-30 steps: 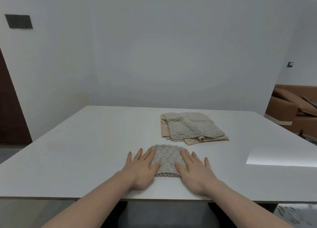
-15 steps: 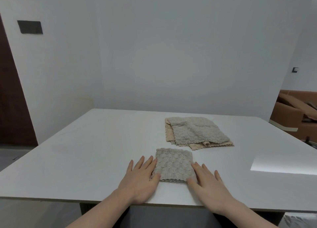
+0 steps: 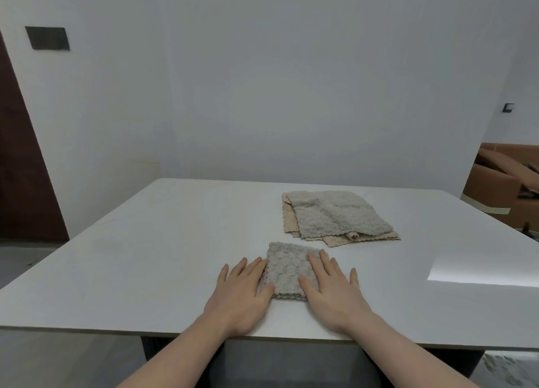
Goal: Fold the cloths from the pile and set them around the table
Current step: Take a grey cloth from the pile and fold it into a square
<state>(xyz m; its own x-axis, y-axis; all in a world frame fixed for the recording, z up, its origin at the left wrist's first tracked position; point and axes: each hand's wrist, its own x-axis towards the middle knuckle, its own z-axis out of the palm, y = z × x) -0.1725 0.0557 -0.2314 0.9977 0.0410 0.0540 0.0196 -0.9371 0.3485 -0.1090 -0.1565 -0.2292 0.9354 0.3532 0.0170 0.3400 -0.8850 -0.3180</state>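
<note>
A small grey cloth point(image 3: 287, 271), folded into a square, lies on the white table point(image 3: 163, 241) near its front edge. My left hand point(image 3: 243, 293) lies flat beside the cloth's left edge, its thumb touching the near left corner. My right hand point(image 3: 331, 287) lies flat over the cloth's right side, fingers straight. Behind them, to the right, sits the pile point(image 3: 335, 215): a grey cloth spread over a beige one.
A white wall stands just behind the table's far edge. A dark door point(image 3: 20, 183) is at the left and brown cardboard boxes point(image 3: 504, 189) at the right. A bright patch of light point(image 3: 481, 268) falls on the table's right side.
My right hand has slid from beside the folded cloth onto its right side. My left hand stays at the left edge. The camera has shifted slightly.
</note>
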